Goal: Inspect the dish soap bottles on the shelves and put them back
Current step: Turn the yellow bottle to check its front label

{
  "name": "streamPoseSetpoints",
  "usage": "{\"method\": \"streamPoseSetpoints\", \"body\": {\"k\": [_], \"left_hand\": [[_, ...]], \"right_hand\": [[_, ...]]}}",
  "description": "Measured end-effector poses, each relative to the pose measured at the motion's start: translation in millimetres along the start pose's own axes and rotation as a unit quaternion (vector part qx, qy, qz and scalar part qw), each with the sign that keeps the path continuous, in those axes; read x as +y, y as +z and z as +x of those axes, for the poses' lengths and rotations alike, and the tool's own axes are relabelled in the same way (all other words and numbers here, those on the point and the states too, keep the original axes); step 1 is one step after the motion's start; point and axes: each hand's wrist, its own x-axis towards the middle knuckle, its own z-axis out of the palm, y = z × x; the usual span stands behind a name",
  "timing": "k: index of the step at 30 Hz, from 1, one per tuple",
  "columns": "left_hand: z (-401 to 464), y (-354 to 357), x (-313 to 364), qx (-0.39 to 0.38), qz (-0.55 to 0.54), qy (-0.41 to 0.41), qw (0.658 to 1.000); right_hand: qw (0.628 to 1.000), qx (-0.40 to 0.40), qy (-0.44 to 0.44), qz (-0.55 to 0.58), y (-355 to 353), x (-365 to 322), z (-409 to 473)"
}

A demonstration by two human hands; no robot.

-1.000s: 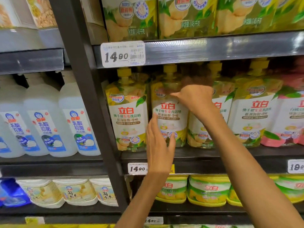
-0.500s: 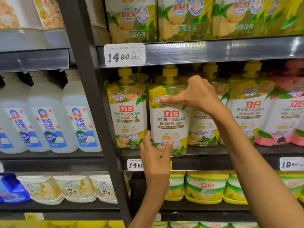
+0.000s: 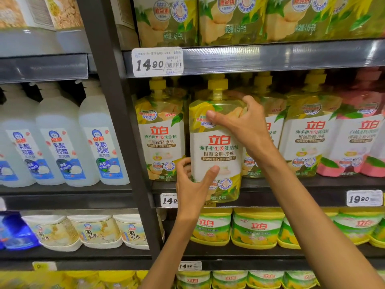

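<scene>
At frame centre I hold one soap bottle (image 3: 216,151) forward of its shelf row (image 3: 312,130), my left hand (image 3: 192,184) low, right hand (image 3: 243,124) high; jugs (image 3: 60,142) stand left.

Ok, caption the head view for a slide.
Both hands, left hand and right hand, grip a yellow dish soap bottle at the shelf.

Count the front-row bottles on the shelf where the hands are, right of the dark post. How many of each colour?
Yellow bottles: 4
Pink bottles: 2 (one is cut off by the picture's edge)
Total: 6
</scene>
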Motion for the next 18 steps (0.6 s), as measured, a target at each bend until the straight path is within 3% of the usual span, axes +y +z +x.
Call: {"method": "streamPoseSetpoints", "body": {"k": [2, 4, 7, 10, 15, 18], "left_hand": [[-2.1, -6.2, 2.1, 0.012, 0.008, -0.003, 1.0], [-2.6, -17.9, 4.4, -0.035, 0.025, -0.012, 0.999], [-10.8, -27.7, 9.3, -0.113, 0.019, -0.02, 0.993], [-28.9, -24.4, 9.4, -0.085, -0.042, -0.029, 0.995], [-50.8, -33.1, 10.8, -0.084, -0.117, -0.069, 0.987], [-56.8, -41.9, 14.6, -0.123, -0.139, -0.095, 0.978]], "right_hand": [[0.995, 0.015, 0.045, 0.085, -1.8, -0.1, -0.6], [0.988, 0.019, 0.063, 0.14, -4.8, 0.5, -3.5], [0.986, 0.015, 0.062, 0.151, -4.2, 2.7, -13.5], [0.986, 0.008, 0.094, 0.141, -2.6, 5.7, -21.7], [0.976, -0.087, 0.132, 0.152, -12.7, 20.6, -37.0], [0.938, -0.132, 0.154, 0.281, -6.4, 28.0, -49.1]]}}
